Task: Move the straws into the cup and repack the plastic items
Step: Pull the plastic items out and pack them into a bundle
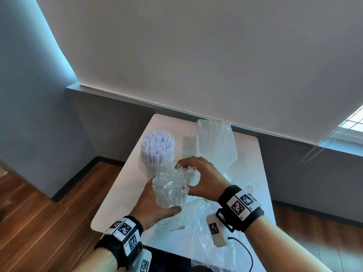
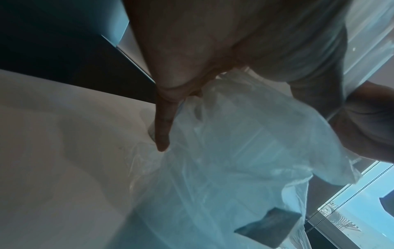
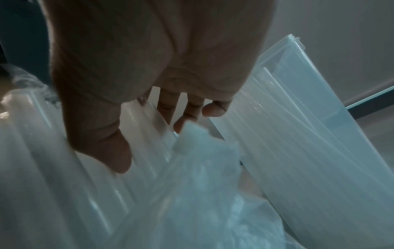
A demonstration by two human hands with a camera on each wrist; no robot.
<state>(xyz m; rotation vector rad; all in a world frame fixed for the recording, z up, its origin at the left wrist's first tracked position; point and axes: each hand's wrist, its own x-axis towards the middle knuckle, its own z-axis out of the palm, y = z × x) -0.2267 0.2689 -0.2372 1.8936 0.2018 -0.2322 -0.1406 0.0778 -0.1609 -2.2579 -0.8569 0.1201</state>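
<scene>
A clear cup packed with pale purple straws (image 1: pixel 157 148) stands upright at the table's far left. My left hand (image 1: pixel 157 205) grips from below a cup-shaped stack of clear plastic items (image 1: pixel 170 193) in a crinkled clear sleeve. My right hand (image 1: pixel 200 173) pinches the bunched top of that sleeve (image 1: pixel 182 169). In the right wrist view the fingertips (image 3: pixel 185 121) close on the crumpled film (image 3: pixel 202 151). The left wrist view shows one finger (image 2: pixel 163 128) lying along the film (image 2: pixel 234 151).
A clear bag of long translucent straws (image 1: pixel 216 142) (image 3: pixel 309 134) lies at the far right of the small white table (image 1: pixel 121 183). A loose empty plastic bag (image 1: pixel 208 238) drapes over the near edge. Small white bits (image 1: pixel 249 188) lie at the right. Wooden floor surrounds the table.
</scene>
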